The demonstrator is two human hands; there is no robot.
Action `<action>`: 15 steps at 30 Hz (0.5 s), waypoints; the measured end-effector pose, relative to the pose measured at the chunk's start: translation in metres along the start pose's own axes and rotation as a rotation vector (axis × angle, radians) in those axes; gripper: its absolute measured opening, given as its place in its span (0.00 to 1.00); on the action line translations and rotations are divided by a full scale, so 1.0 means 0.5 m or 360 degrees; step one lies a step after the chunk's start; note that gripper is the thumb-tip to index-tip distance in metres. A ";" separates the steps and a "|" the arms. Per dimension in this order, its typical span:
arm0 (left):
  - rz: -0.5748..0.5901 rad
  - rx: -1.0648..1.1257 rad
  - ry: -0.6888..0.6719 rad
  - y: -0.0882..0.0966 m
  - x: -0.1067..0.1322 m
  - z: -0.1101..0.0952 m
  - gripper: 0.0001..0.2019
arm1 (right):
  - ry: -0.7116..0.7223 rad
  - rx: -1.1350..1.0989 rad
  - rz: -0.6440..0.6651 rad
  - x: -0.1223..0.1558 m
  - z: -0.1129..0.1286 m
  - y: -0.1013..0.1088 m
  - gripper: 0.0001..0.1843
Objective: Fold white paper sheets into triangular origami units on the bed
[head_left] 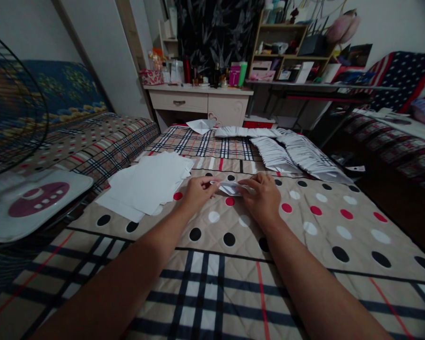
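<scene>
Between my two hands is a small folded piece of white paper, held just over the dotted bedspread. My left hand pinches its left end between thumb and fingers. On the right end, my right hand grips with bent fingers, partly covering the paper. Left of my left hand lies a loose pile of flat white sheets. Beyond my right hand, rows of folded white papers lie close together on the bed.
Another row of folded papers and a single folded sheet lie at the bed's far edge. A white dresser with bottles stands behind. A wire fan is at left, above a white panel with a purple oval.
</scene>
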State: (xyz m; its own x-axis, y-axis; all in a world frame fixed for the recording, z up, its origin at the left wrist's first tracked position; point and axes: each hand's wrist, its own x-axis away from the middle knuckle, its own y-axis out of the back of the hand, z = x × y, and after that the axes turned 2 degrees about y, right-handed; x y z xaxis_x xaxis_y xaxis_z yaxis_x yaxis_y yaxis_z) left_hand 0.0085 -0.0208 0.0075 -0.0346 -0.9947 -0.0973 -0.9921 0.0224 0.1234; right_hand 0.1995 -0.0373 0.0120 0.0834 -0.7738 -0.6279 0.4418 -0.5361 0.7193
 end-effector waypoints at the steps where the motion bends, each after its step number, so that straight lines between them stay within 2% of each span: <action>1: 0.0017 -0.0027 -0.0010 -0.006 0.004 -0.001 0.13 | 0.0007 0.0054 0.0035 0.002 0.003 -0.002 0.10; 3: 0.0072 -0.0088 -0.0046 -0.016 0.011 -0.002 0.13 | -0.0022 0.0116 0.0118 0.005 0.007 -0.005 0.11; 6: 0.0209 -0.0200 -0.0158 -0.026 0.018 0.000 0.15 | -0.0191 0.0159 0.0150 0.008 0.005 -0.006 0.13; 9: 0.0295 -0.0292 -0.0242 -0.027 0.020 0.006 0.17 | -0.0383 0.0160 0.0024 0.004 -0.018 -0.002 0.16; 15: 0.0346 -0.0327 -0.0233 -0.023 0.015 0.014 0.15 | -0.0667 -0.0059 -0.0326 -0.012 -0.102 0.005 0.23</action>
State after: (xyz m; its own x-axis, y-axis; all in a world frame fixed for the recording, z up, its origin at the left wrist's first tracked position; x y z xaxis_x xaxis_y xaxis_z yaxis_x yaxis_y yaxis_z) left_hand 0.0188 -0.0278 -0.0016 -0.2746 -0.9435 -0.1856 -0.9150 0.1970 0.3521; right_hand 0.2457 -0.0169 0.0022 -0.3738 -0.7268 -0.5762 0.4436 -0.6857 0.5771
